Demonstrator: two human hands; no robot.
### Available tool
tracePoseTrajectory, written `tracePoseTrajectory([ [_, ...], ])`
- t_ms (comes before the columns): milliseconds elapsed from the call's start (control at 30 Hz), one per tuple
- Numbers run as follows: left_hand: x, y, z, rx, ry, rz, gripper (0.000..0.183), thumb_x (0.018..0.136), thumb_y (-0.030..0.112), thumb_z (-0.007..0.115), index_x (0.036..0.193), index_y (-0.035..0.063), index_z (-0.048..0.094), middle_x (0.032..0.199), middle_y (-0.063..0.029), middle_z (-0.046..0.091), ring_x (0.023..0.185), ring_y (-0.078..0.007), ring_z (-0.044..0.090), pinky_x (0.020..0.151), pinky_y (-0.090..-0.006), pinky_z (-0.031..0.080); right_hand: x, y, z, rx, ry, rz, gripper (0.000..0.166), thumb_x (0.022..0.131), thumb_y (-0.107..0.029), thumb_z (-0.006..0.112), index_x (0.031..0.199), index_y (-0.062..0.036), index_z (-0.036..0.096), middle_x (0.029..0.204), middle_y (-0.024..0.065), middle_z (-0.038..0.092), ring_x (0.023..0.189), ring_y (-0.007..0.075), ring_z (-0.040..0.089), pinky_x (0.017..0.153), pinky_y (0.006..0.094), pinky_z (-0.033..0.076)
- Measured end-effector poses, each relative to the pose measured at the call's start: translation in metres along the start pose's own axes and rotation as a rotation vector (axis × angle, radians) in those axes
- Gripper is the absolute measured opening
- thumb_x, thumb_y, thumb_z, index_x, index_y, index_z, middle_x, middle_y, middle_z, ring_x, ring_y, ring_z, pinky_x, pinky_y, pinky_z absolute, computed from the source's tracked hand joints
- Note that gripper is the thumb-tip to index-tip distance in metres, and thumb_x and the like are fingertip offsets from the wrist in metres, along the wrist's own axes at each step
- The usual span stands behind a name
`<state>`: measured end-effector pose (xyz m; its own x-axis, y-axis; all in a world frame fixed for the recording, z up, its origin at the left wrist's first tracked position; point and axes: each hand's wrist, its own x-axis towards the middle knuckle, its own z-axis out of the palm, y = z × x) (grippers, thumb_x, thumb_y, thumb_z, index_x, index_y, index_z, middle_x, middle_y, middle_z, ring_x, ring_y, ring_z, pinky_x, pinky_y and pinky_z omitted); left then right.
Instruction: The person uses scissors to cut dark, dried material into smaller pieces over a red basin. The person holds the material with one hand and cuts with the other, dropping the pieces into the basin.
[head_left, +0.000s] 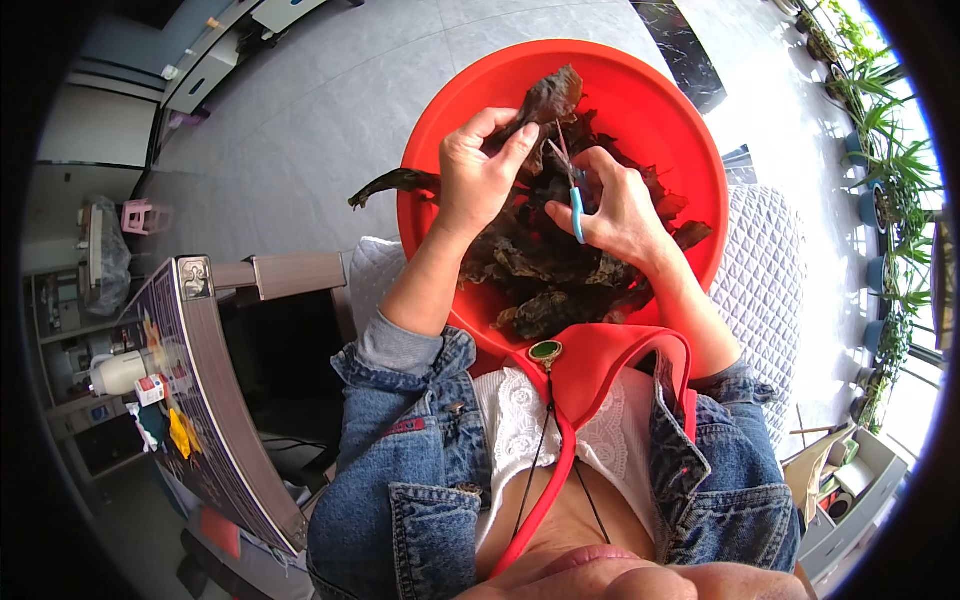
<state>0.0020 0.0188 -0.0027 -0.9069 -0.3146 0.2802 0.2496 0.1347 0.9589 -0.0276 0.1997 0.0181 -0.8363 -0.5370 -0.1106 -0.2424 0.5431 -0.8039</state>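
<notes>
My left hand (484, 165) pinches a dark brown, leathery dried piece (553, 94), perhaps seaweed, between thumb and fingers over a large red plastic basin (682, 142). In my right hand (619, 210) are small scissors (574, 196) with light blue handles, their blades parted and pointing at the lower edge of the held piece. Whether the blades touch it I cannot tell. More dark, crinkled dried pieces (540, 274) lie heaped in the basin under both hands. One long piece (394, 182) sticks out over the basin's left rim.
Quilted light grey padding (757, 277) shows on both sides of the basin. To the left stands a table (225, 390) holding a whitish jug (120, 373), a small box (151, 390) and a yellow cloth-like item (182, 433). Potted plants (889, 195) line the window at right.
</notes>
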Motion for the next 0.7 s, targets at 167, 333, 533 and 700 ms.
tracePoseTrajectory([
  [167,-0.002,-0.001,0.000,0.135,-0.101,0.065,0.008,0.085,0.002,0.068,0.093,-0.0011,0.066,0.079,-0.0003,0.067,0.072,-0.0045,0.059,0.063,-0.0216,0.049,0.000,0.001,0.000,-0.042,0.001,0.015,0.052,0.067,-0.034,0.078,0.097,0.0027,0.057,0.068,0.0135,0.062,0.064,0.0299,0.064,0.063,0.0384,0.050],
  [333,-0.002,-0.001,0.001,0.245,-0.200,0.111,0.011,0.081,-0.003,0.068,0.091,-0.0015,0.066,0.079,-0.0040,0.067,0.072,-0.0087,0.062,0.065,-0.0243,0.050,0.000,0.002,0.001,-0.060,0.018,0.005,0.050,0.067,-0.035,0.077,0.092,0.0023,0.056,0.068,0.0143,0.062,0.065,0.0319,0.064,0.063,0.0396,0.050],
  [533,-0.001,0.001,0.000,0.290,-0.241,0.149,0.011,0.078,-0.003,0.069,0.089,-0.0014,0.066,0.077,-0.0055,0.066,0.071,-0.0106,0.061,0.065,-0.0257,0.049,0.001,0.003,0.002,-0.130,0.022,-0.002,0.052,0.067,-0.038,0.079,0.091,0.0019,0.056,0.067,0.0139,0.063,0.066,0.0315,0.065,0.063,0.0399,0.051],
  [700,0.000,0.005,-0.003,0.318,-0.229,0.149,0.010,0.079,-0.001,0.070,0.087,-0.0025,0.065,0.075,-0.0060,0.064,0.069,-0.0109,0.059,0.063,-0.0257,0.048,0.001,0.009,0.004,-0.108,0.058,-0.013,0.048,0.067,-0.036,0.083,0.087,-0.0004,0.058,0.066,0.0129,0.063,0.064,0.0303,0.065,0.062,0.0394,0.051],
])
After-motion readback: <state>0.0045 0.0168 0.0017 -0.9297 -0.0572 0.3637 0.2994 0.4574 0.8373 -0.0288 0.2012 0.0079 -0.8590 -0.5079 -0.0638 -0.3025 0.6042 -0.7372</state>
